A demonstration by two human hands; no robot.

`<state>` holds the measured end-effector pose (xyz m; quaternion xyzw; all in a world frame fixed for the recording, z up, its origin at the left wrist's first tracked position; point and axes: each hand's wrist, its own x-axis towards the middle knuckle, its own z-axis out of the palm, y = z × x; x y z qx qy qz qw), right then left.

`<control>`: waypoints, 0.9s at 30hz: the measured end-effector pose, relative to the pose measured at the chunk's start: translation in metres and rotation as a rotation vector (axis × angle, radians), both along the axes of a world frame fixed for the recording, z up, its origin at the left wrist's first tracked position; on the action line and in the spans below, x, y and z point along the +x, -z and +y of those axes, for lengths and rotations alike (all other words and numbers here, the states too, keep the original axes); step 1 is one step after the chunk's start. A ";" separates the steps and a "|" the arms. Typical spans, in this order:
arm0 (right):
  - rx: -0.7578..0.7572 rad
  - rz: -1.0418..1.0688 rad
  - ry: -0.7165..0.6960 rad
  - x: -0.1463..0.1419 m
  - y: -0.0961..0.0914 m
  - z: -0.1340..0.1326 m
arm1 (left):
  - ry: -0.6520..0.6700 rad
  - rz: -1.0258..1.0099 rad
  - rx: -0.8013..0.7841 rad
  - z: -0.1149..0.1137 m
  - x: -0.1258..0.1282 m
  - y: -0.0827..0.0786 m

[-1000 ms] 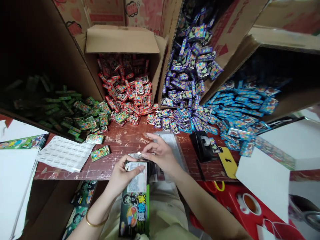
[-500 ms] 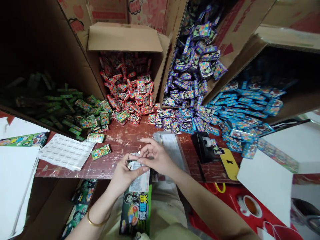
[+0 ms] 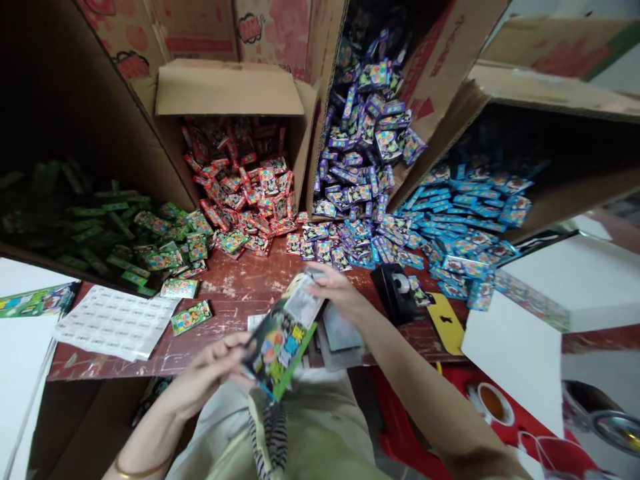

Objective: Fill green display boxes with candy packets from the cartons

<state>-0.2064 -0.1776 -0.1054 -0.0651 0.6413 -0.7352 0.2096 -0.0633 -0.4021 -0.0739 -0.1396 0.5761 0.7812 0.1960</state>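
Observation:
A green and black printed carton (image 3: 283,339) with a white label on top is lifted and tilted over the table's near edge. My left hand (image 3: 213,373) grips its lower end with fingers closed. My right hand (image 3: 337,290) holds its upper end by the white label, fingers curled round it. A stack of clear plastic sleeves (image 3: 340,333) lies on the table just under my right hand.
Cardboard boxes spill small packets onto the red table (image 3: 240,293): green (image 3: 165,243), red (image 3: 245,193), purple (image 3: 360,173), blue (image 3: 465,227). A sticker sheet (image 3: 115,323) lies at left, a black tape dispenser (image 3: 397,290) and a yellow card (image 3: 445,323) at right. A red stool (image 3: 450,400) stands below.
The carton has been lifted from lying flat and turned at an angle. My left hand slid down to its lower end and my right hand moved to its top.

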 end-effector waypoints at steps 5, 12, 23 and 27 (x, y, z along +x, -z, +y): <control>-0.069 0.034 0.019 0.068 -0.009 -0.004 | -0.603 0.205 -0.040 0.013 -0.008 0.005; 0.019 0.382 0.202 0.112 -0.015 -0.024 | -0.491 0.354 -0.421 0.047 0.000 0.035; -0.012 0.392 0.501 0.122 0.015 -0.049 | -0.399 0.412 -0.478 0.060 0.013 0.047; 0.006 0.355 0.445 0.118 0.024 -0.046 | -0.392 0.377 -0.447 0.058 0.008 0.050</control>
